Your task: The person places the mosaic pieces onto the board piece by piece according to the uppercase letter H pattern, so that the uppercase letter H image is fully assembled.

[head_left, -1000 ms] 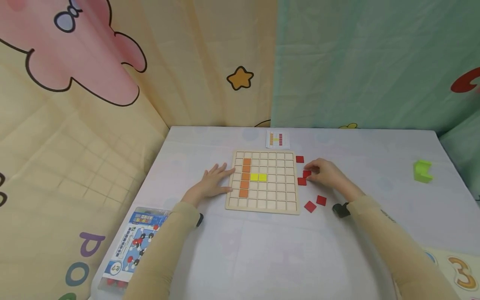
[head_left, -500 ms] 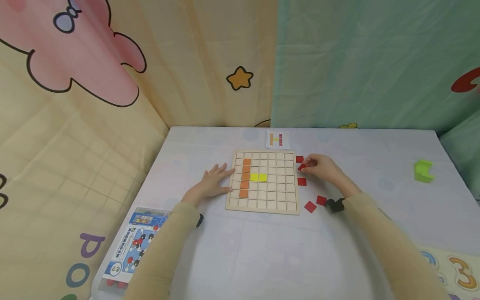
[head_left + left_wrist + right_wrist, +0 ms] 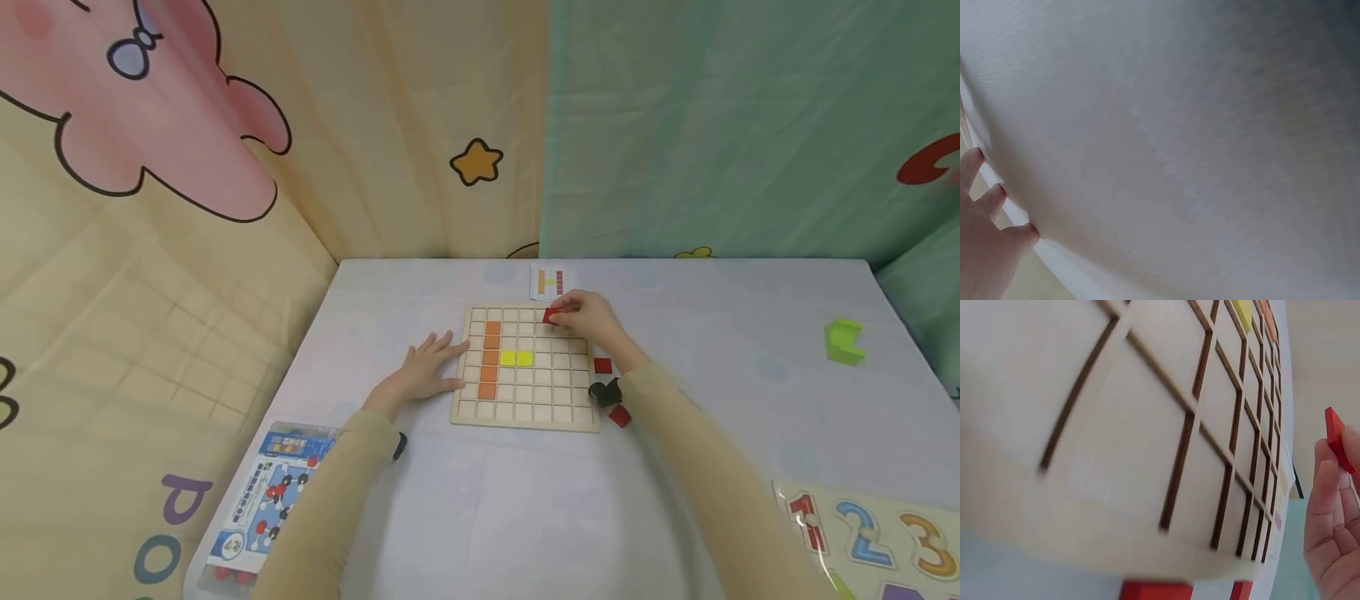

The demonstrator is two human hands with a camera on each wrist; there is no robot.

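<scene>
A wooden grid board (image 3: pixel 525 426) lies on the white table; a column of several orange tiles (image 3: pixel 490 357) and two yellow tiles (image 3: pixel 517 358) sit in its squares. Thumb and fingers of my right hand (image 3: pixel 594 320) pinch a red square tile (image 3: pixel 551 316) above the board's top row; the right wrist view shows this tile (image 3: pixel 1336 441) held at its edge. My left hand (image 3: pixel 423 372), fingers spread, touches the board's left edge. Beside the board's right side lie loose red tiles (image 3: pixel 603 365), some perhaps hidden by the right arm.
Behind the board lies a small pattern card (image 3: pixel 547 282), partly covered by the right hand. A boxed molecule set (image 3: pixel 258 492) is at the front left. On the right are a light green block (image 3: pixel 845 342) and a number board (image 3: pixel 862 529). Curtains hang behind the table.
My right hand has picked up a red tile from beside the board and carried it left and slightly up, over the top row. The left hand has stayed in place.
</scene>
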